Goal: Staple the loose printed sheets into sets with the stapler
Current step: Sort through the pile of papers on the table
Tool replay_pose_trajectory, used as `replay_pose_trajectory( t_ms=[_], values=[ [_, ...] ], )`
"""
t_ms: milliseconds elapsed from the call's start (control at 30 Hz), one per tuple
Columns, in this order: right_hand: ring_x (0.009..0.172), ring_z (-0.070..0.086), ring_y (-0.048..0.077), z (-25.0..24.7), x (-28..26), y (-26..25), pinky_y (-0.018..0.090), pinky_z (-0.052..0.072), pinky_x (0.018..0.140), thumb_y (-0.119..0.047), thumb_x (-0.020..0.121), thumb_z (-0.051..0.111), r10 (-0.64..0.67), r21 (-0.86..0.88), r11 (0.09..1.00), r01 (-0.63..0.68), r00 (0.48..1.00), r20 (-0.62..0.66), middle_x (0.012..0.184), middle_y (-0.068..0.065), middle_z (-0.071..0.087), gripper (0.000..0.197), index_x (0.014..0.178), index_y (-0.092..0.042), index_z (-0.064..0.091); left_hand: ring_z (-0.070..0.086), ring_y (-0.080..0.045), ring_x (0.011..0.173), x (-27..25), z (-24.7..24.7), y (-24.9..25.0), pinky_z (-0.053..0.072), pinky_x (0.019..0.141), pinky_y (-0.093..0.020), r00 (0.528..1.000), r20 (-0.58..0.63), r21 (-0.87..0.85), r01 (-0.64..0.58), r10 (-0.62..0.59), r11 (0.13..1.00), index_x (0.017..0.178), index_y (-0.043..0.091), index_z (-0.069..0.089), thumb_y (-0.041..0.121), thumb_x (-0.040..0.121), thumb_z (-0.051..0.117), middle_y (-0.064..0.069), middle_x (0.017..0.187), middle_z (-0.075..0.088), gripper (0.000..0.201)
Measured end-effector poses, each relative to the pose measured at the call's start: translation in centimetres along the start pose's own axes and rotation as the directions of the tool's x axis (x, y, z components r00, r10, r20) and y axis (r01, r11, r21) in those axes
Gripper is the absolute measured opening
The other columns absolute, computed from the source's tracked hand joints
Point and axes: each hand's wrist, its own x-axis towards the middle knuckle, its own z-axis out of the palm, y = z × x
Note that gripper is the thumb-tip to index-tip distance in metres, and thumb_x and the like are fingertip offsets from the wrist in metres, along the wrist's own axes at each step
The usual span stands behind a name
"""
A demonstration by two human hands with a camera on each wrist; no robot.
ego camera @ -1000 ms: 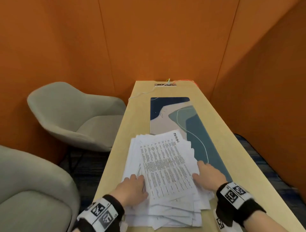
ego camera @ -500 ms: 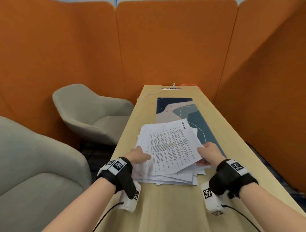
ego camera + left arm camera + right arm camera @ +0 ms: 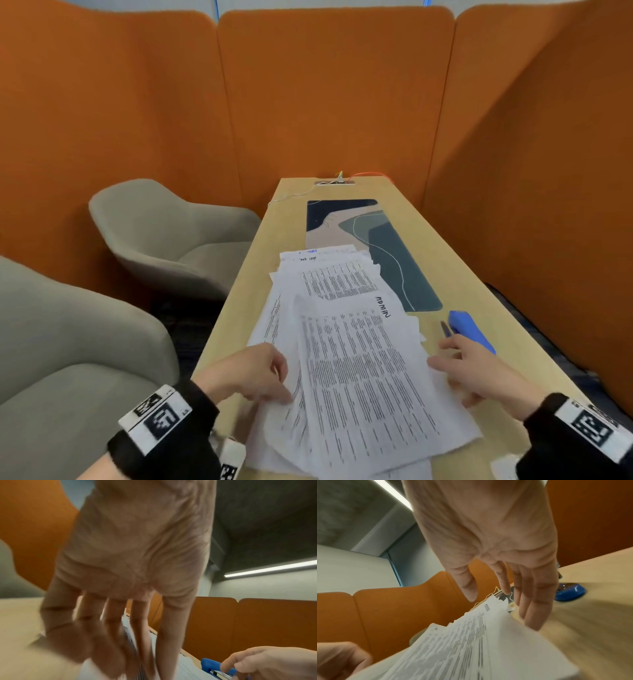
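A thick, fanned pile of printed sheets lies on the wooden table in front of me. My left hand is at the pile's left edge and pinches the upper sheets between thumb and fingers, lifting them a little. The right hand is at the right edge, its fingers straight and beside the paper. Just beyond the right hand a blue stapler lies on the table; the wrist views also catch this stapler and, across the pile, the same stapler.
A patterned desk mat lies beyond the pile, with a socket strip and cables at the table's far end. Two grey armchairs stand to the left. Orange partition walls close in the far end and the right side.
The pile has slid toward me and fanned out, with its upper sheets now raised at the left. The blue stapler has come into view by the right hand.
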Motion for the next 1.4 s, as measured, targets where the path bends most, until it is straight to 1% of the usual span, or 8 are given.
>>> replay_pose_trajectory(
  t_ms=[167,300,467,667,1000,1167,1300,1400],
  values=[
    [0.071,0.053,0.011,1.1,0.1,-0.1,0.017,0.041,0.049,-0.036,0.088,0.063,0.019,-0.134,0.991,-0.013,0.999,0.045,0.12,0.002,0.048,0.066,0.142,-0.016,0.031,0.051,-0.024,0.116,2.0,-0.1,0.5,0.045,0.095,-0.035,0.924,-0.382,0.279,0.098,0.017,0.955,0.135,0.014,0.04,0.05,0.088,0.057,-0.006,0.132,0.046,0.062],
    [0.08,0.059,0.014,2.2,0.6,-0.1,0.019,0.043,0.054,-0.016,0.082,0.069,0.048,-0.098,0.994,-0.043,0.997,0.053,0.1,0.001,0.059,0.042,0.119,-0.013,0.051,0.023,-0.028,0.144,6.8,-1.2,1.3,0.025,0.116,-0.036,0.962,-0.255,0.18,-0.051,0.097,0.982,0.153,0.01,0.007,0.029,0.093,0.055,-0.011,0.158,0.017,0.079],
    [0.067,0.056,0.012,2.2,0.5,0.1,0.015,0.038,0.045,-0.004,0.083,0.062,0.055,-0.059,0.997,-0.05,0.995,0.082,0.079,-0.001,0.058,0.017,0.09,-0.017,0.054,0.029,-0.026,0.141,9.7,-2.5,2.3,0.013,0.114,-0.059,0.98,-0.167,0.297,-0.051,0.105,0.954,0.152,0.03,0.013,0.036,0.084,0.065,0.0,0.152,0.034,0.086],
    [0.089,0.068,0.029,1.6,0.1,0.7,0.037,0.058,0.075,-0.005,0.082,0.057,0.074,0.041,0.996,-0.077,0.994,0.074,0.101,0.013,0.068,0.029,0.11,-0.011,0.059,0.058,-0.022,0.104,9.5,-3.9,2.2,0.043,0.087,-0.028,0.965,-0.12,0.084,-0.226,0.235,0.971,0.104,0.015,0.064,0.025,0.084,0.071,-0.001,0.105,0.062,0.023],
    [0.058,0.064,0.011,1.3,-1.4,-0.1,0.013,0.046,0.041,-0.008,0.092,0.057,0.023,0.253,0.966,-0.046,0.995,0.096,0.069,-0.001,0.068,0.012,0.083,-0.016,0.059,0.07,-0.023,0.1,8.0,-3.6,2.2,0.055,0.092,-0.033,0.95,0.018,-0.296,-0.292,0.311,0.91,0.111,0.009,0.07,0.015,0.08,0.076,-0.007,0.11,0.072,0.032],
    [0.061,0.06,0.005,1.6,-1.7,0.2,0.012,0.044,0.042,-0.012,0.093,0.058,0.031,0.179,0.983,-0.047,0.995,0.091,0.077,-0.002,0.065,0.003,0.09,-0.015,0.057,0.069,-0.021,0.1,8.1,-2.4,2.1,0.055,0.092,-0.033,0.973,0.032,-0.179,-0.222,0.231,0.959,0.115,0.012,0.067,0.027,0.084,0.072,-0.005,0.112,0.071,0.035],
    [0.077,0.05,0.006,1.5,-1.2,1.2,0.013,0.037,0.057,-0.009,0.093,0.052,-0.006,-0.004,1.0,0.006,0.998,0.056,0.092,-0.002,0.053,0.011,0.103,-0.013,0.051,0.047,-0.02,0.128,8.6,-1.3,1.8,0.035,0.109,-0.041,0.945,-0.151,0.266,-0.244,0.291,0.932,0.136,0.024,0.046,0.028,0.099,0.044,0.002,0.142,0.049,0.038],
    [0.097,0.054,0.014,0.3,-1.1,1.9,0.026,0.046,0.079,0.004,0.092,0.041,0.015,-0.059,0.998,-0.012,0.999,0.051,0.107,-0.002,0.055,0.031,0.116,-0.013,0.049,0.02,-0.026,0.145,8.9,-1.2,1.5,0.018,0.117,-0.04,0.949,0.066,0.496,-0.3,0.309,0.815,0.153,0.029,0.017,0.021,0.097,0.046,-0.001,0.16,0.016,0.063]
  ],
)
